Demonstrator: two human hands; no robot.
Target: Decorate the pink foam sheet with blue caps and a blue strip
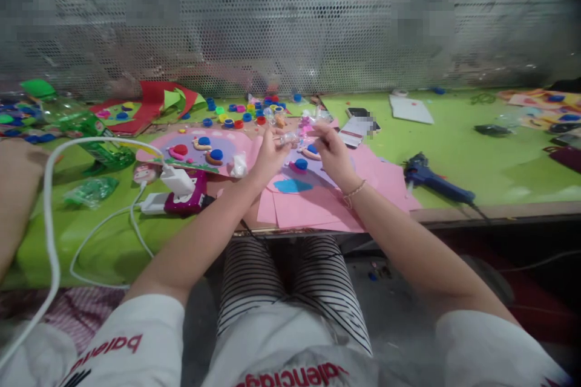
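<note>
Clock reference: centre between the two hands, 12 toward the mesh panel (290, 24).

Hands: 2. Left hand (270, 156), just on the 9 side, pinches 1 clear plastic piece (289, 139); the piece is at centre, above the decorated pink sheet (324, 180). Right hand (334, 150), on the 3 side, has fingers curled and narrow; cannot tell what, if anything, lies between them. 1 bracelet (355, 191) on its wrist.

Snail-like figures: 5 in all. 3 at 9 o'clock on a second decorated sheet (166, 148): 1 red-shelled snail (180, 150), 2 with blue shells. The other 2, both blue-shelled, lie near centre under the hands. 1 light-blue patch (293, 185) at 6.

Loose bottle caps (247, 117), 10 to 11 o'clock: more than 10, mixed colours; overlap prevents an exact count.

8 o'clock: 1 purple power block (188, 195) with 2 white adapters (178, 181). 9 o'clock: 1 green bottle (97, 136), tilted; farther out, 1 forearm (18, 193) of another person. 4 o'clock: 1 blue glue gun (438, 180), lying on the green table surface (503, 172).
</note>
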